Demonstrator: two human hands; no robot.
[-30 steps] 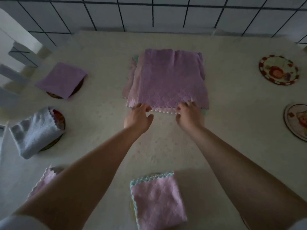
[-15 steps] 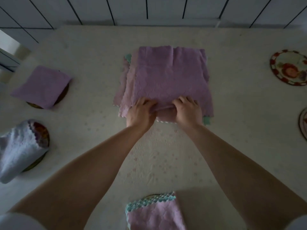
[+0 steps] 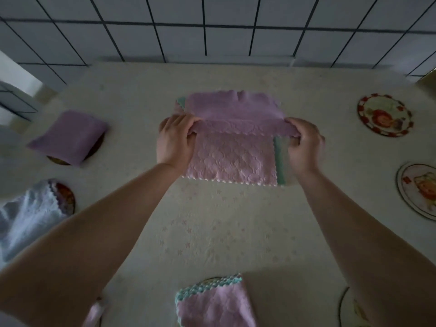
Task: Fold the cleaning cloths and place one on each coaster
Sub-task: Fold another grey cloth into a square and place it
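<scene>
A purple cleaning cloth (image 3: 232, 107) lies on top of a small stack in the middle of the table, its near edge lifted and turned back over itself. My left hand (image 3: 173, 142) grips that edge at the left corner, my right hand (image 3: 304, 143) at the right corner. Under it shows a pink cloth (image 3: 230, 159), with a green cloth (image 3: 280, 161) peeking out at the right. Folded cloths sit on coasters: a purple one (image 3: 68, 136) far left, a white one (image 3: 26, 218) at the left edge, a pink one (image 3: 214, 303) at the near edge.
Two bare decorated coasters lie at the right: one (image 3: 384, 115) farther back, one (image 3: 418, 190) nearer the edge. Another coaster rim (image 3: 342, 308) shows at the bottom right beside my forearm. A tiled wall (image 3: 212, 27) runs behind the table.
Both hands moved apart from the cloth's near middle to its corners and carried the purple cloth's near edge up and away, uncovering the pink cloth beneath.
</scene>
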